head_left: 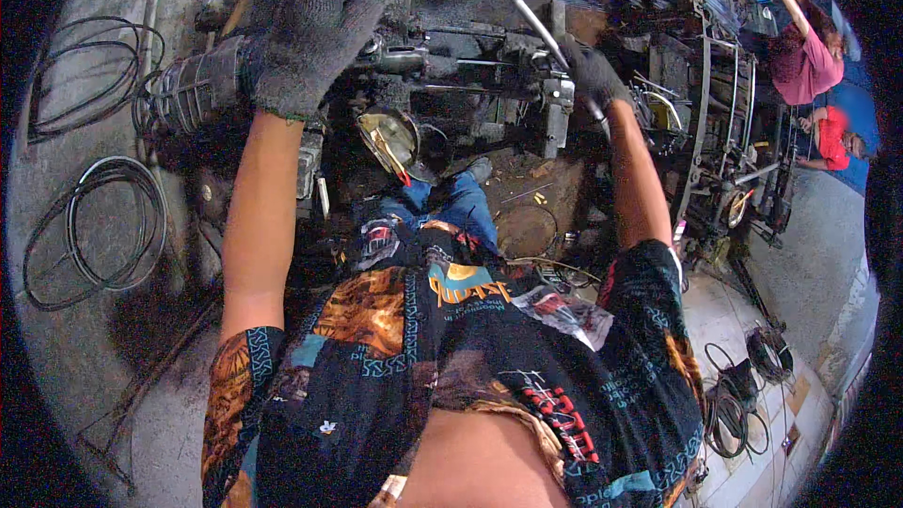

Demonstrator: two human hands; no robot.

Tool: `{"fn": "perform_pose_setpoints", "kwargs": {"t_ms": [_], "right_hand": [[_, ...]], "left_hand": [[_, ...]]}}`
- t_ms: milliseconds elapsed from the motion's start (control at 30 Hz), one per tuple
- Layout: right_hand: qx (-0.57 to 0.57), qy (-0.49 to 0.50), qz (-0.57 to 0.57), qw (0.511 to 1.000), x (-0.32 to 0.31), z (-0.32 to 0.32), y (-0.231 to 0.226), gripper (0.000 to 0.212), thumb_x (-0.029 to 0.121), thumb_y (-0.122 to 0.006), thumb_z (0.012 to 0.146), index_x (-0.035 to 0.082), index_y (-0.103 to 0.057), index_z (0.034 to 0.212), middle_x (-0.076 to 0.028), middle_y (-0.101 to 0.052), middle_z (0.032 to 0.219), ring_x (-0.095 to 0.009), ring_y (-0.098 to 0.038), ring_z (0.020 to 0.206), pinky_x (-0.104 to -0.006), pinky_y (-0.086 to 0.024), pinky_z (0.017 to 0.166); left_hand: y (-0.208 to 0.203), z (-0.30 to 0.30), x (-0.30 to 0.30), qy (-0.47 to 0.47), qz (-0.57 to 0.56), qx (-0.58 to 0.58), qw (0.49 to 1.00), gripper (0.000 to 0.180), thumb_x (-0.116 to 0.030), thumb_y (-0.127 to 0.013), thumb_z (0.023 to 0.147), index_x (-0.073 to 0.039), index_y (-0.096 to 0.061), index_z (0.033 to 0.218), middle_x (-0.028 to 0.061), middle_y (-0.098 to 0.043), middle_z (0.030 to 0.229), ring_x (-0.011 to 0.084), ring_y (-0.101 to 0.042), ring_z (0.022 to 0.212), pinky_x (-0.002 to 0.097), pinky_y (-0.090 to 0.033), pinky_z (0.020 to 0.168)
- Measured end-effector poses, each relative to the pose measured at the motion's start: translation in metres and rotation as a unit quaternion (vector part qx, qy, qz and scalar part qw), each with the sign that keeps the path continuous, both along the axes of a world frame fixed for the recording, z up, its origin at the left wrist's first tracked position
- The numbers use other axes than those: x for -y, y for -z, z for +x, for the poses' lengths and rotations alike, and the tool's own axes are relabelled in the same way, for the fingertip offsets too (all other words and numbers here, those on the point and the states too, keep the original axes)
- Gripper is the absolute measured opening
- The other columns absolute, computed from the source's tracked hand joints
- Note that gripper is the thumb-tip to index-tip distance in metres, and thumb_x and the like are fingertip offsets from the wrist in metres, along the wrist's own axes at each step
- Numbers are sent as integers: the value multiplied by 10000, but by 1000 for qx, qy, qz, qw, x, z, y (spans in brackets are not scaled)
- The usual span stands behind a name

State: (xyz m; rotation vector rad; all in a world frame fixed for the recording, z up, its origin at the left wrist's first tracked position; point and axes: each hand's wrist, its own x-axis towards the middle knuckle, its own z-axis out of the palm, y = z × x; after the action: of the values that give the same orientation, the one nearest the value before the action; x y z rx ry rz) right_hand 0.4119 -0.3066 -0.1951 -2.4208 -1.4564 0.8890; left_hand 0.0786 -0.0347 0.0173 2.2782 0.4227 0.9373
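My left hand [324,23], in a grey knit glove, is raised over the left end of a dark, greasy machine [400,58] with horizontal metal rods. Its fingertips run to the top edge of the picture, so what they touch is hidden. On the right side of the machine, my right hand [593,73] wears a dark glove and is closed around a long pale metal bar [527,11]. That bar slants up and leftward from the hand, and its lower end shows below the glove. Close to the right hand sits a shiny metal block [557,92] on the machine.
A round pan [388,139] with brushes or sticks hangs below the machine. Coiled black cables [118,221] lie at left, more cables [729,409] at lower right. Metal racks [743,122] stand at right. Two other people, one in pink [807,64], one in red [831,139], are beyond.
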Motion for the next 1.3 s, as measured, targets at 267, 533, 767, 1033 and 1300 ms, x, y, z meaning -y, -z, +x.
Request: {"fn": "perform_pose_setpoints", "kwargs": {"t_ms": [267, 533, 767, 1033, 1300], "right_hand": [[-215, 280, 134, 926, 61, -186, 70, 569, 497, -465, 1061, -28, -639, 1199, -27, -671, 896, -199, -596, 839, -349, -481, 818], [-654, 488, 210, 539, -24, -205, -41, 243, 361, -630, 977, 120, -648, 962, -22, -616, 779, -185, -584, 666, -348, -517, 653], [-643, 553, 173, 501, -3, -264, -39, 174, 306, -644, 967, 156, -596, 894, 11, -555, 688, -141, -521, 545, -295, -416, 456], [-702, 571, 219, 365, -76, -272, -45, 445, 388, -547, 989, 229, -350, 623, 42, -320, 523, -150, -310, 443, -321, -248, 432], [-728, 522, 212, 390, -65, -270, -20, 357, 353, -567, 967, 212, -419, 674, 50, -370, 581, -140, -339, 495, -312, -273, 455]], "left_hand": [[-2, -9, -4, -7, -13, -13, 1000, 233, -179, -557, 1010, 31, -654, 985, 158, -651, 942, 318, -644, 912, 398, -511, 838], [22, -19, -25, -17, 16, -94, 995, 280, -215, -503, 1050, -6, -678, 1110, 131, -696, 1100, 284, -647, 1065, 387, -496, 963], [1, -8, -9, 0, 2, -4, 1000, 252, -190, -544, 1026, 33, -653, 979, 142, -658, 946, 284, -645, 911, 379, -509, 833], [-22, -3, 7, -38, -19, -37, 998, 216, -158, -519, 1048, 11, -651, 1016, 113, -655, 988, 207, -649, 841, 348, -518, 757], [6, -14, -16, -54, -35, 22, 998, 227, -158, -515, 1052, 13, -652, 995, 105, -649, 961, 194, -639, 824, 338, -522, 723]]}}
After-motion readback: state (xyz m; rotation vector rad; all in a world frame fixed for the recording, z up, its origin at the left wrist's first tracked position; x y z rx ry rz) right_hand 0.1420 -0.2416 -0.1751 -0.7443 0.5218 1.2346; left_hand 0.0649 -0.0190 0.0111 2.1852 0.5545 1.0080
